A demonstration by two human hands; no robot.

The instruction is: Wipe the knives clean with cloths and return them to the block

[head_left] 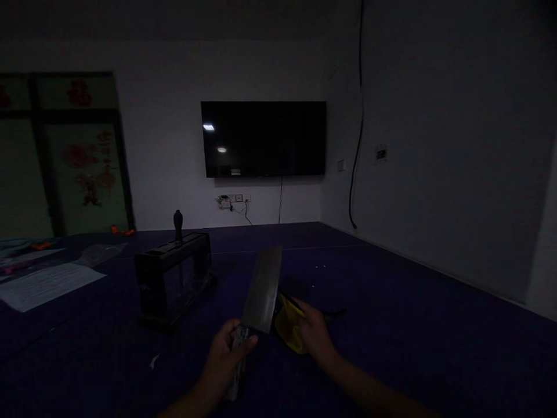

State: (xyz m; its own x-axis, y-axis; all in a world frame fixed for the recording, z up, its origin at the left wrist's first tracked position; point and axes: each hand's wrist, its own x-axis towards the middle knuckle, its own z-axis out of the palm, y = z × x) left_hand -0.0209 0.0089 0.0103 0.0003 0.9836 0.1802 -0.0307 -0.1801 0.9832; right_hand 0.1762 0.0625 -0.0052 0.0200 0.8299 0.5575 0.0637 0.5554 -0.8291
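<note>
My left hand [226, 357] is wrapped round the handle of a cleaver [264, 284], whose broad metal blade points up and away from me. To the right of the blade, my right hand [314, 332] grips a yellow cloth [289, 326] with a dark edge. The cloth is close beside the blade's right edge; in the dim light I cannot tell whether they touch. A black knife block [152, 290] with clear-looking sides stands on the purple surface to the left, one dark-handled tool [178, 225] upright in its top.
White printed paper [50, 284] and clear plastic [101, 253] lie at the left, near small orange pieces [41, 246]. A white scrap [154, 361] lies nearer me. A television [264, 139] hangs on the far wall; a black cable [357, 145] dangles at the right.
</note>
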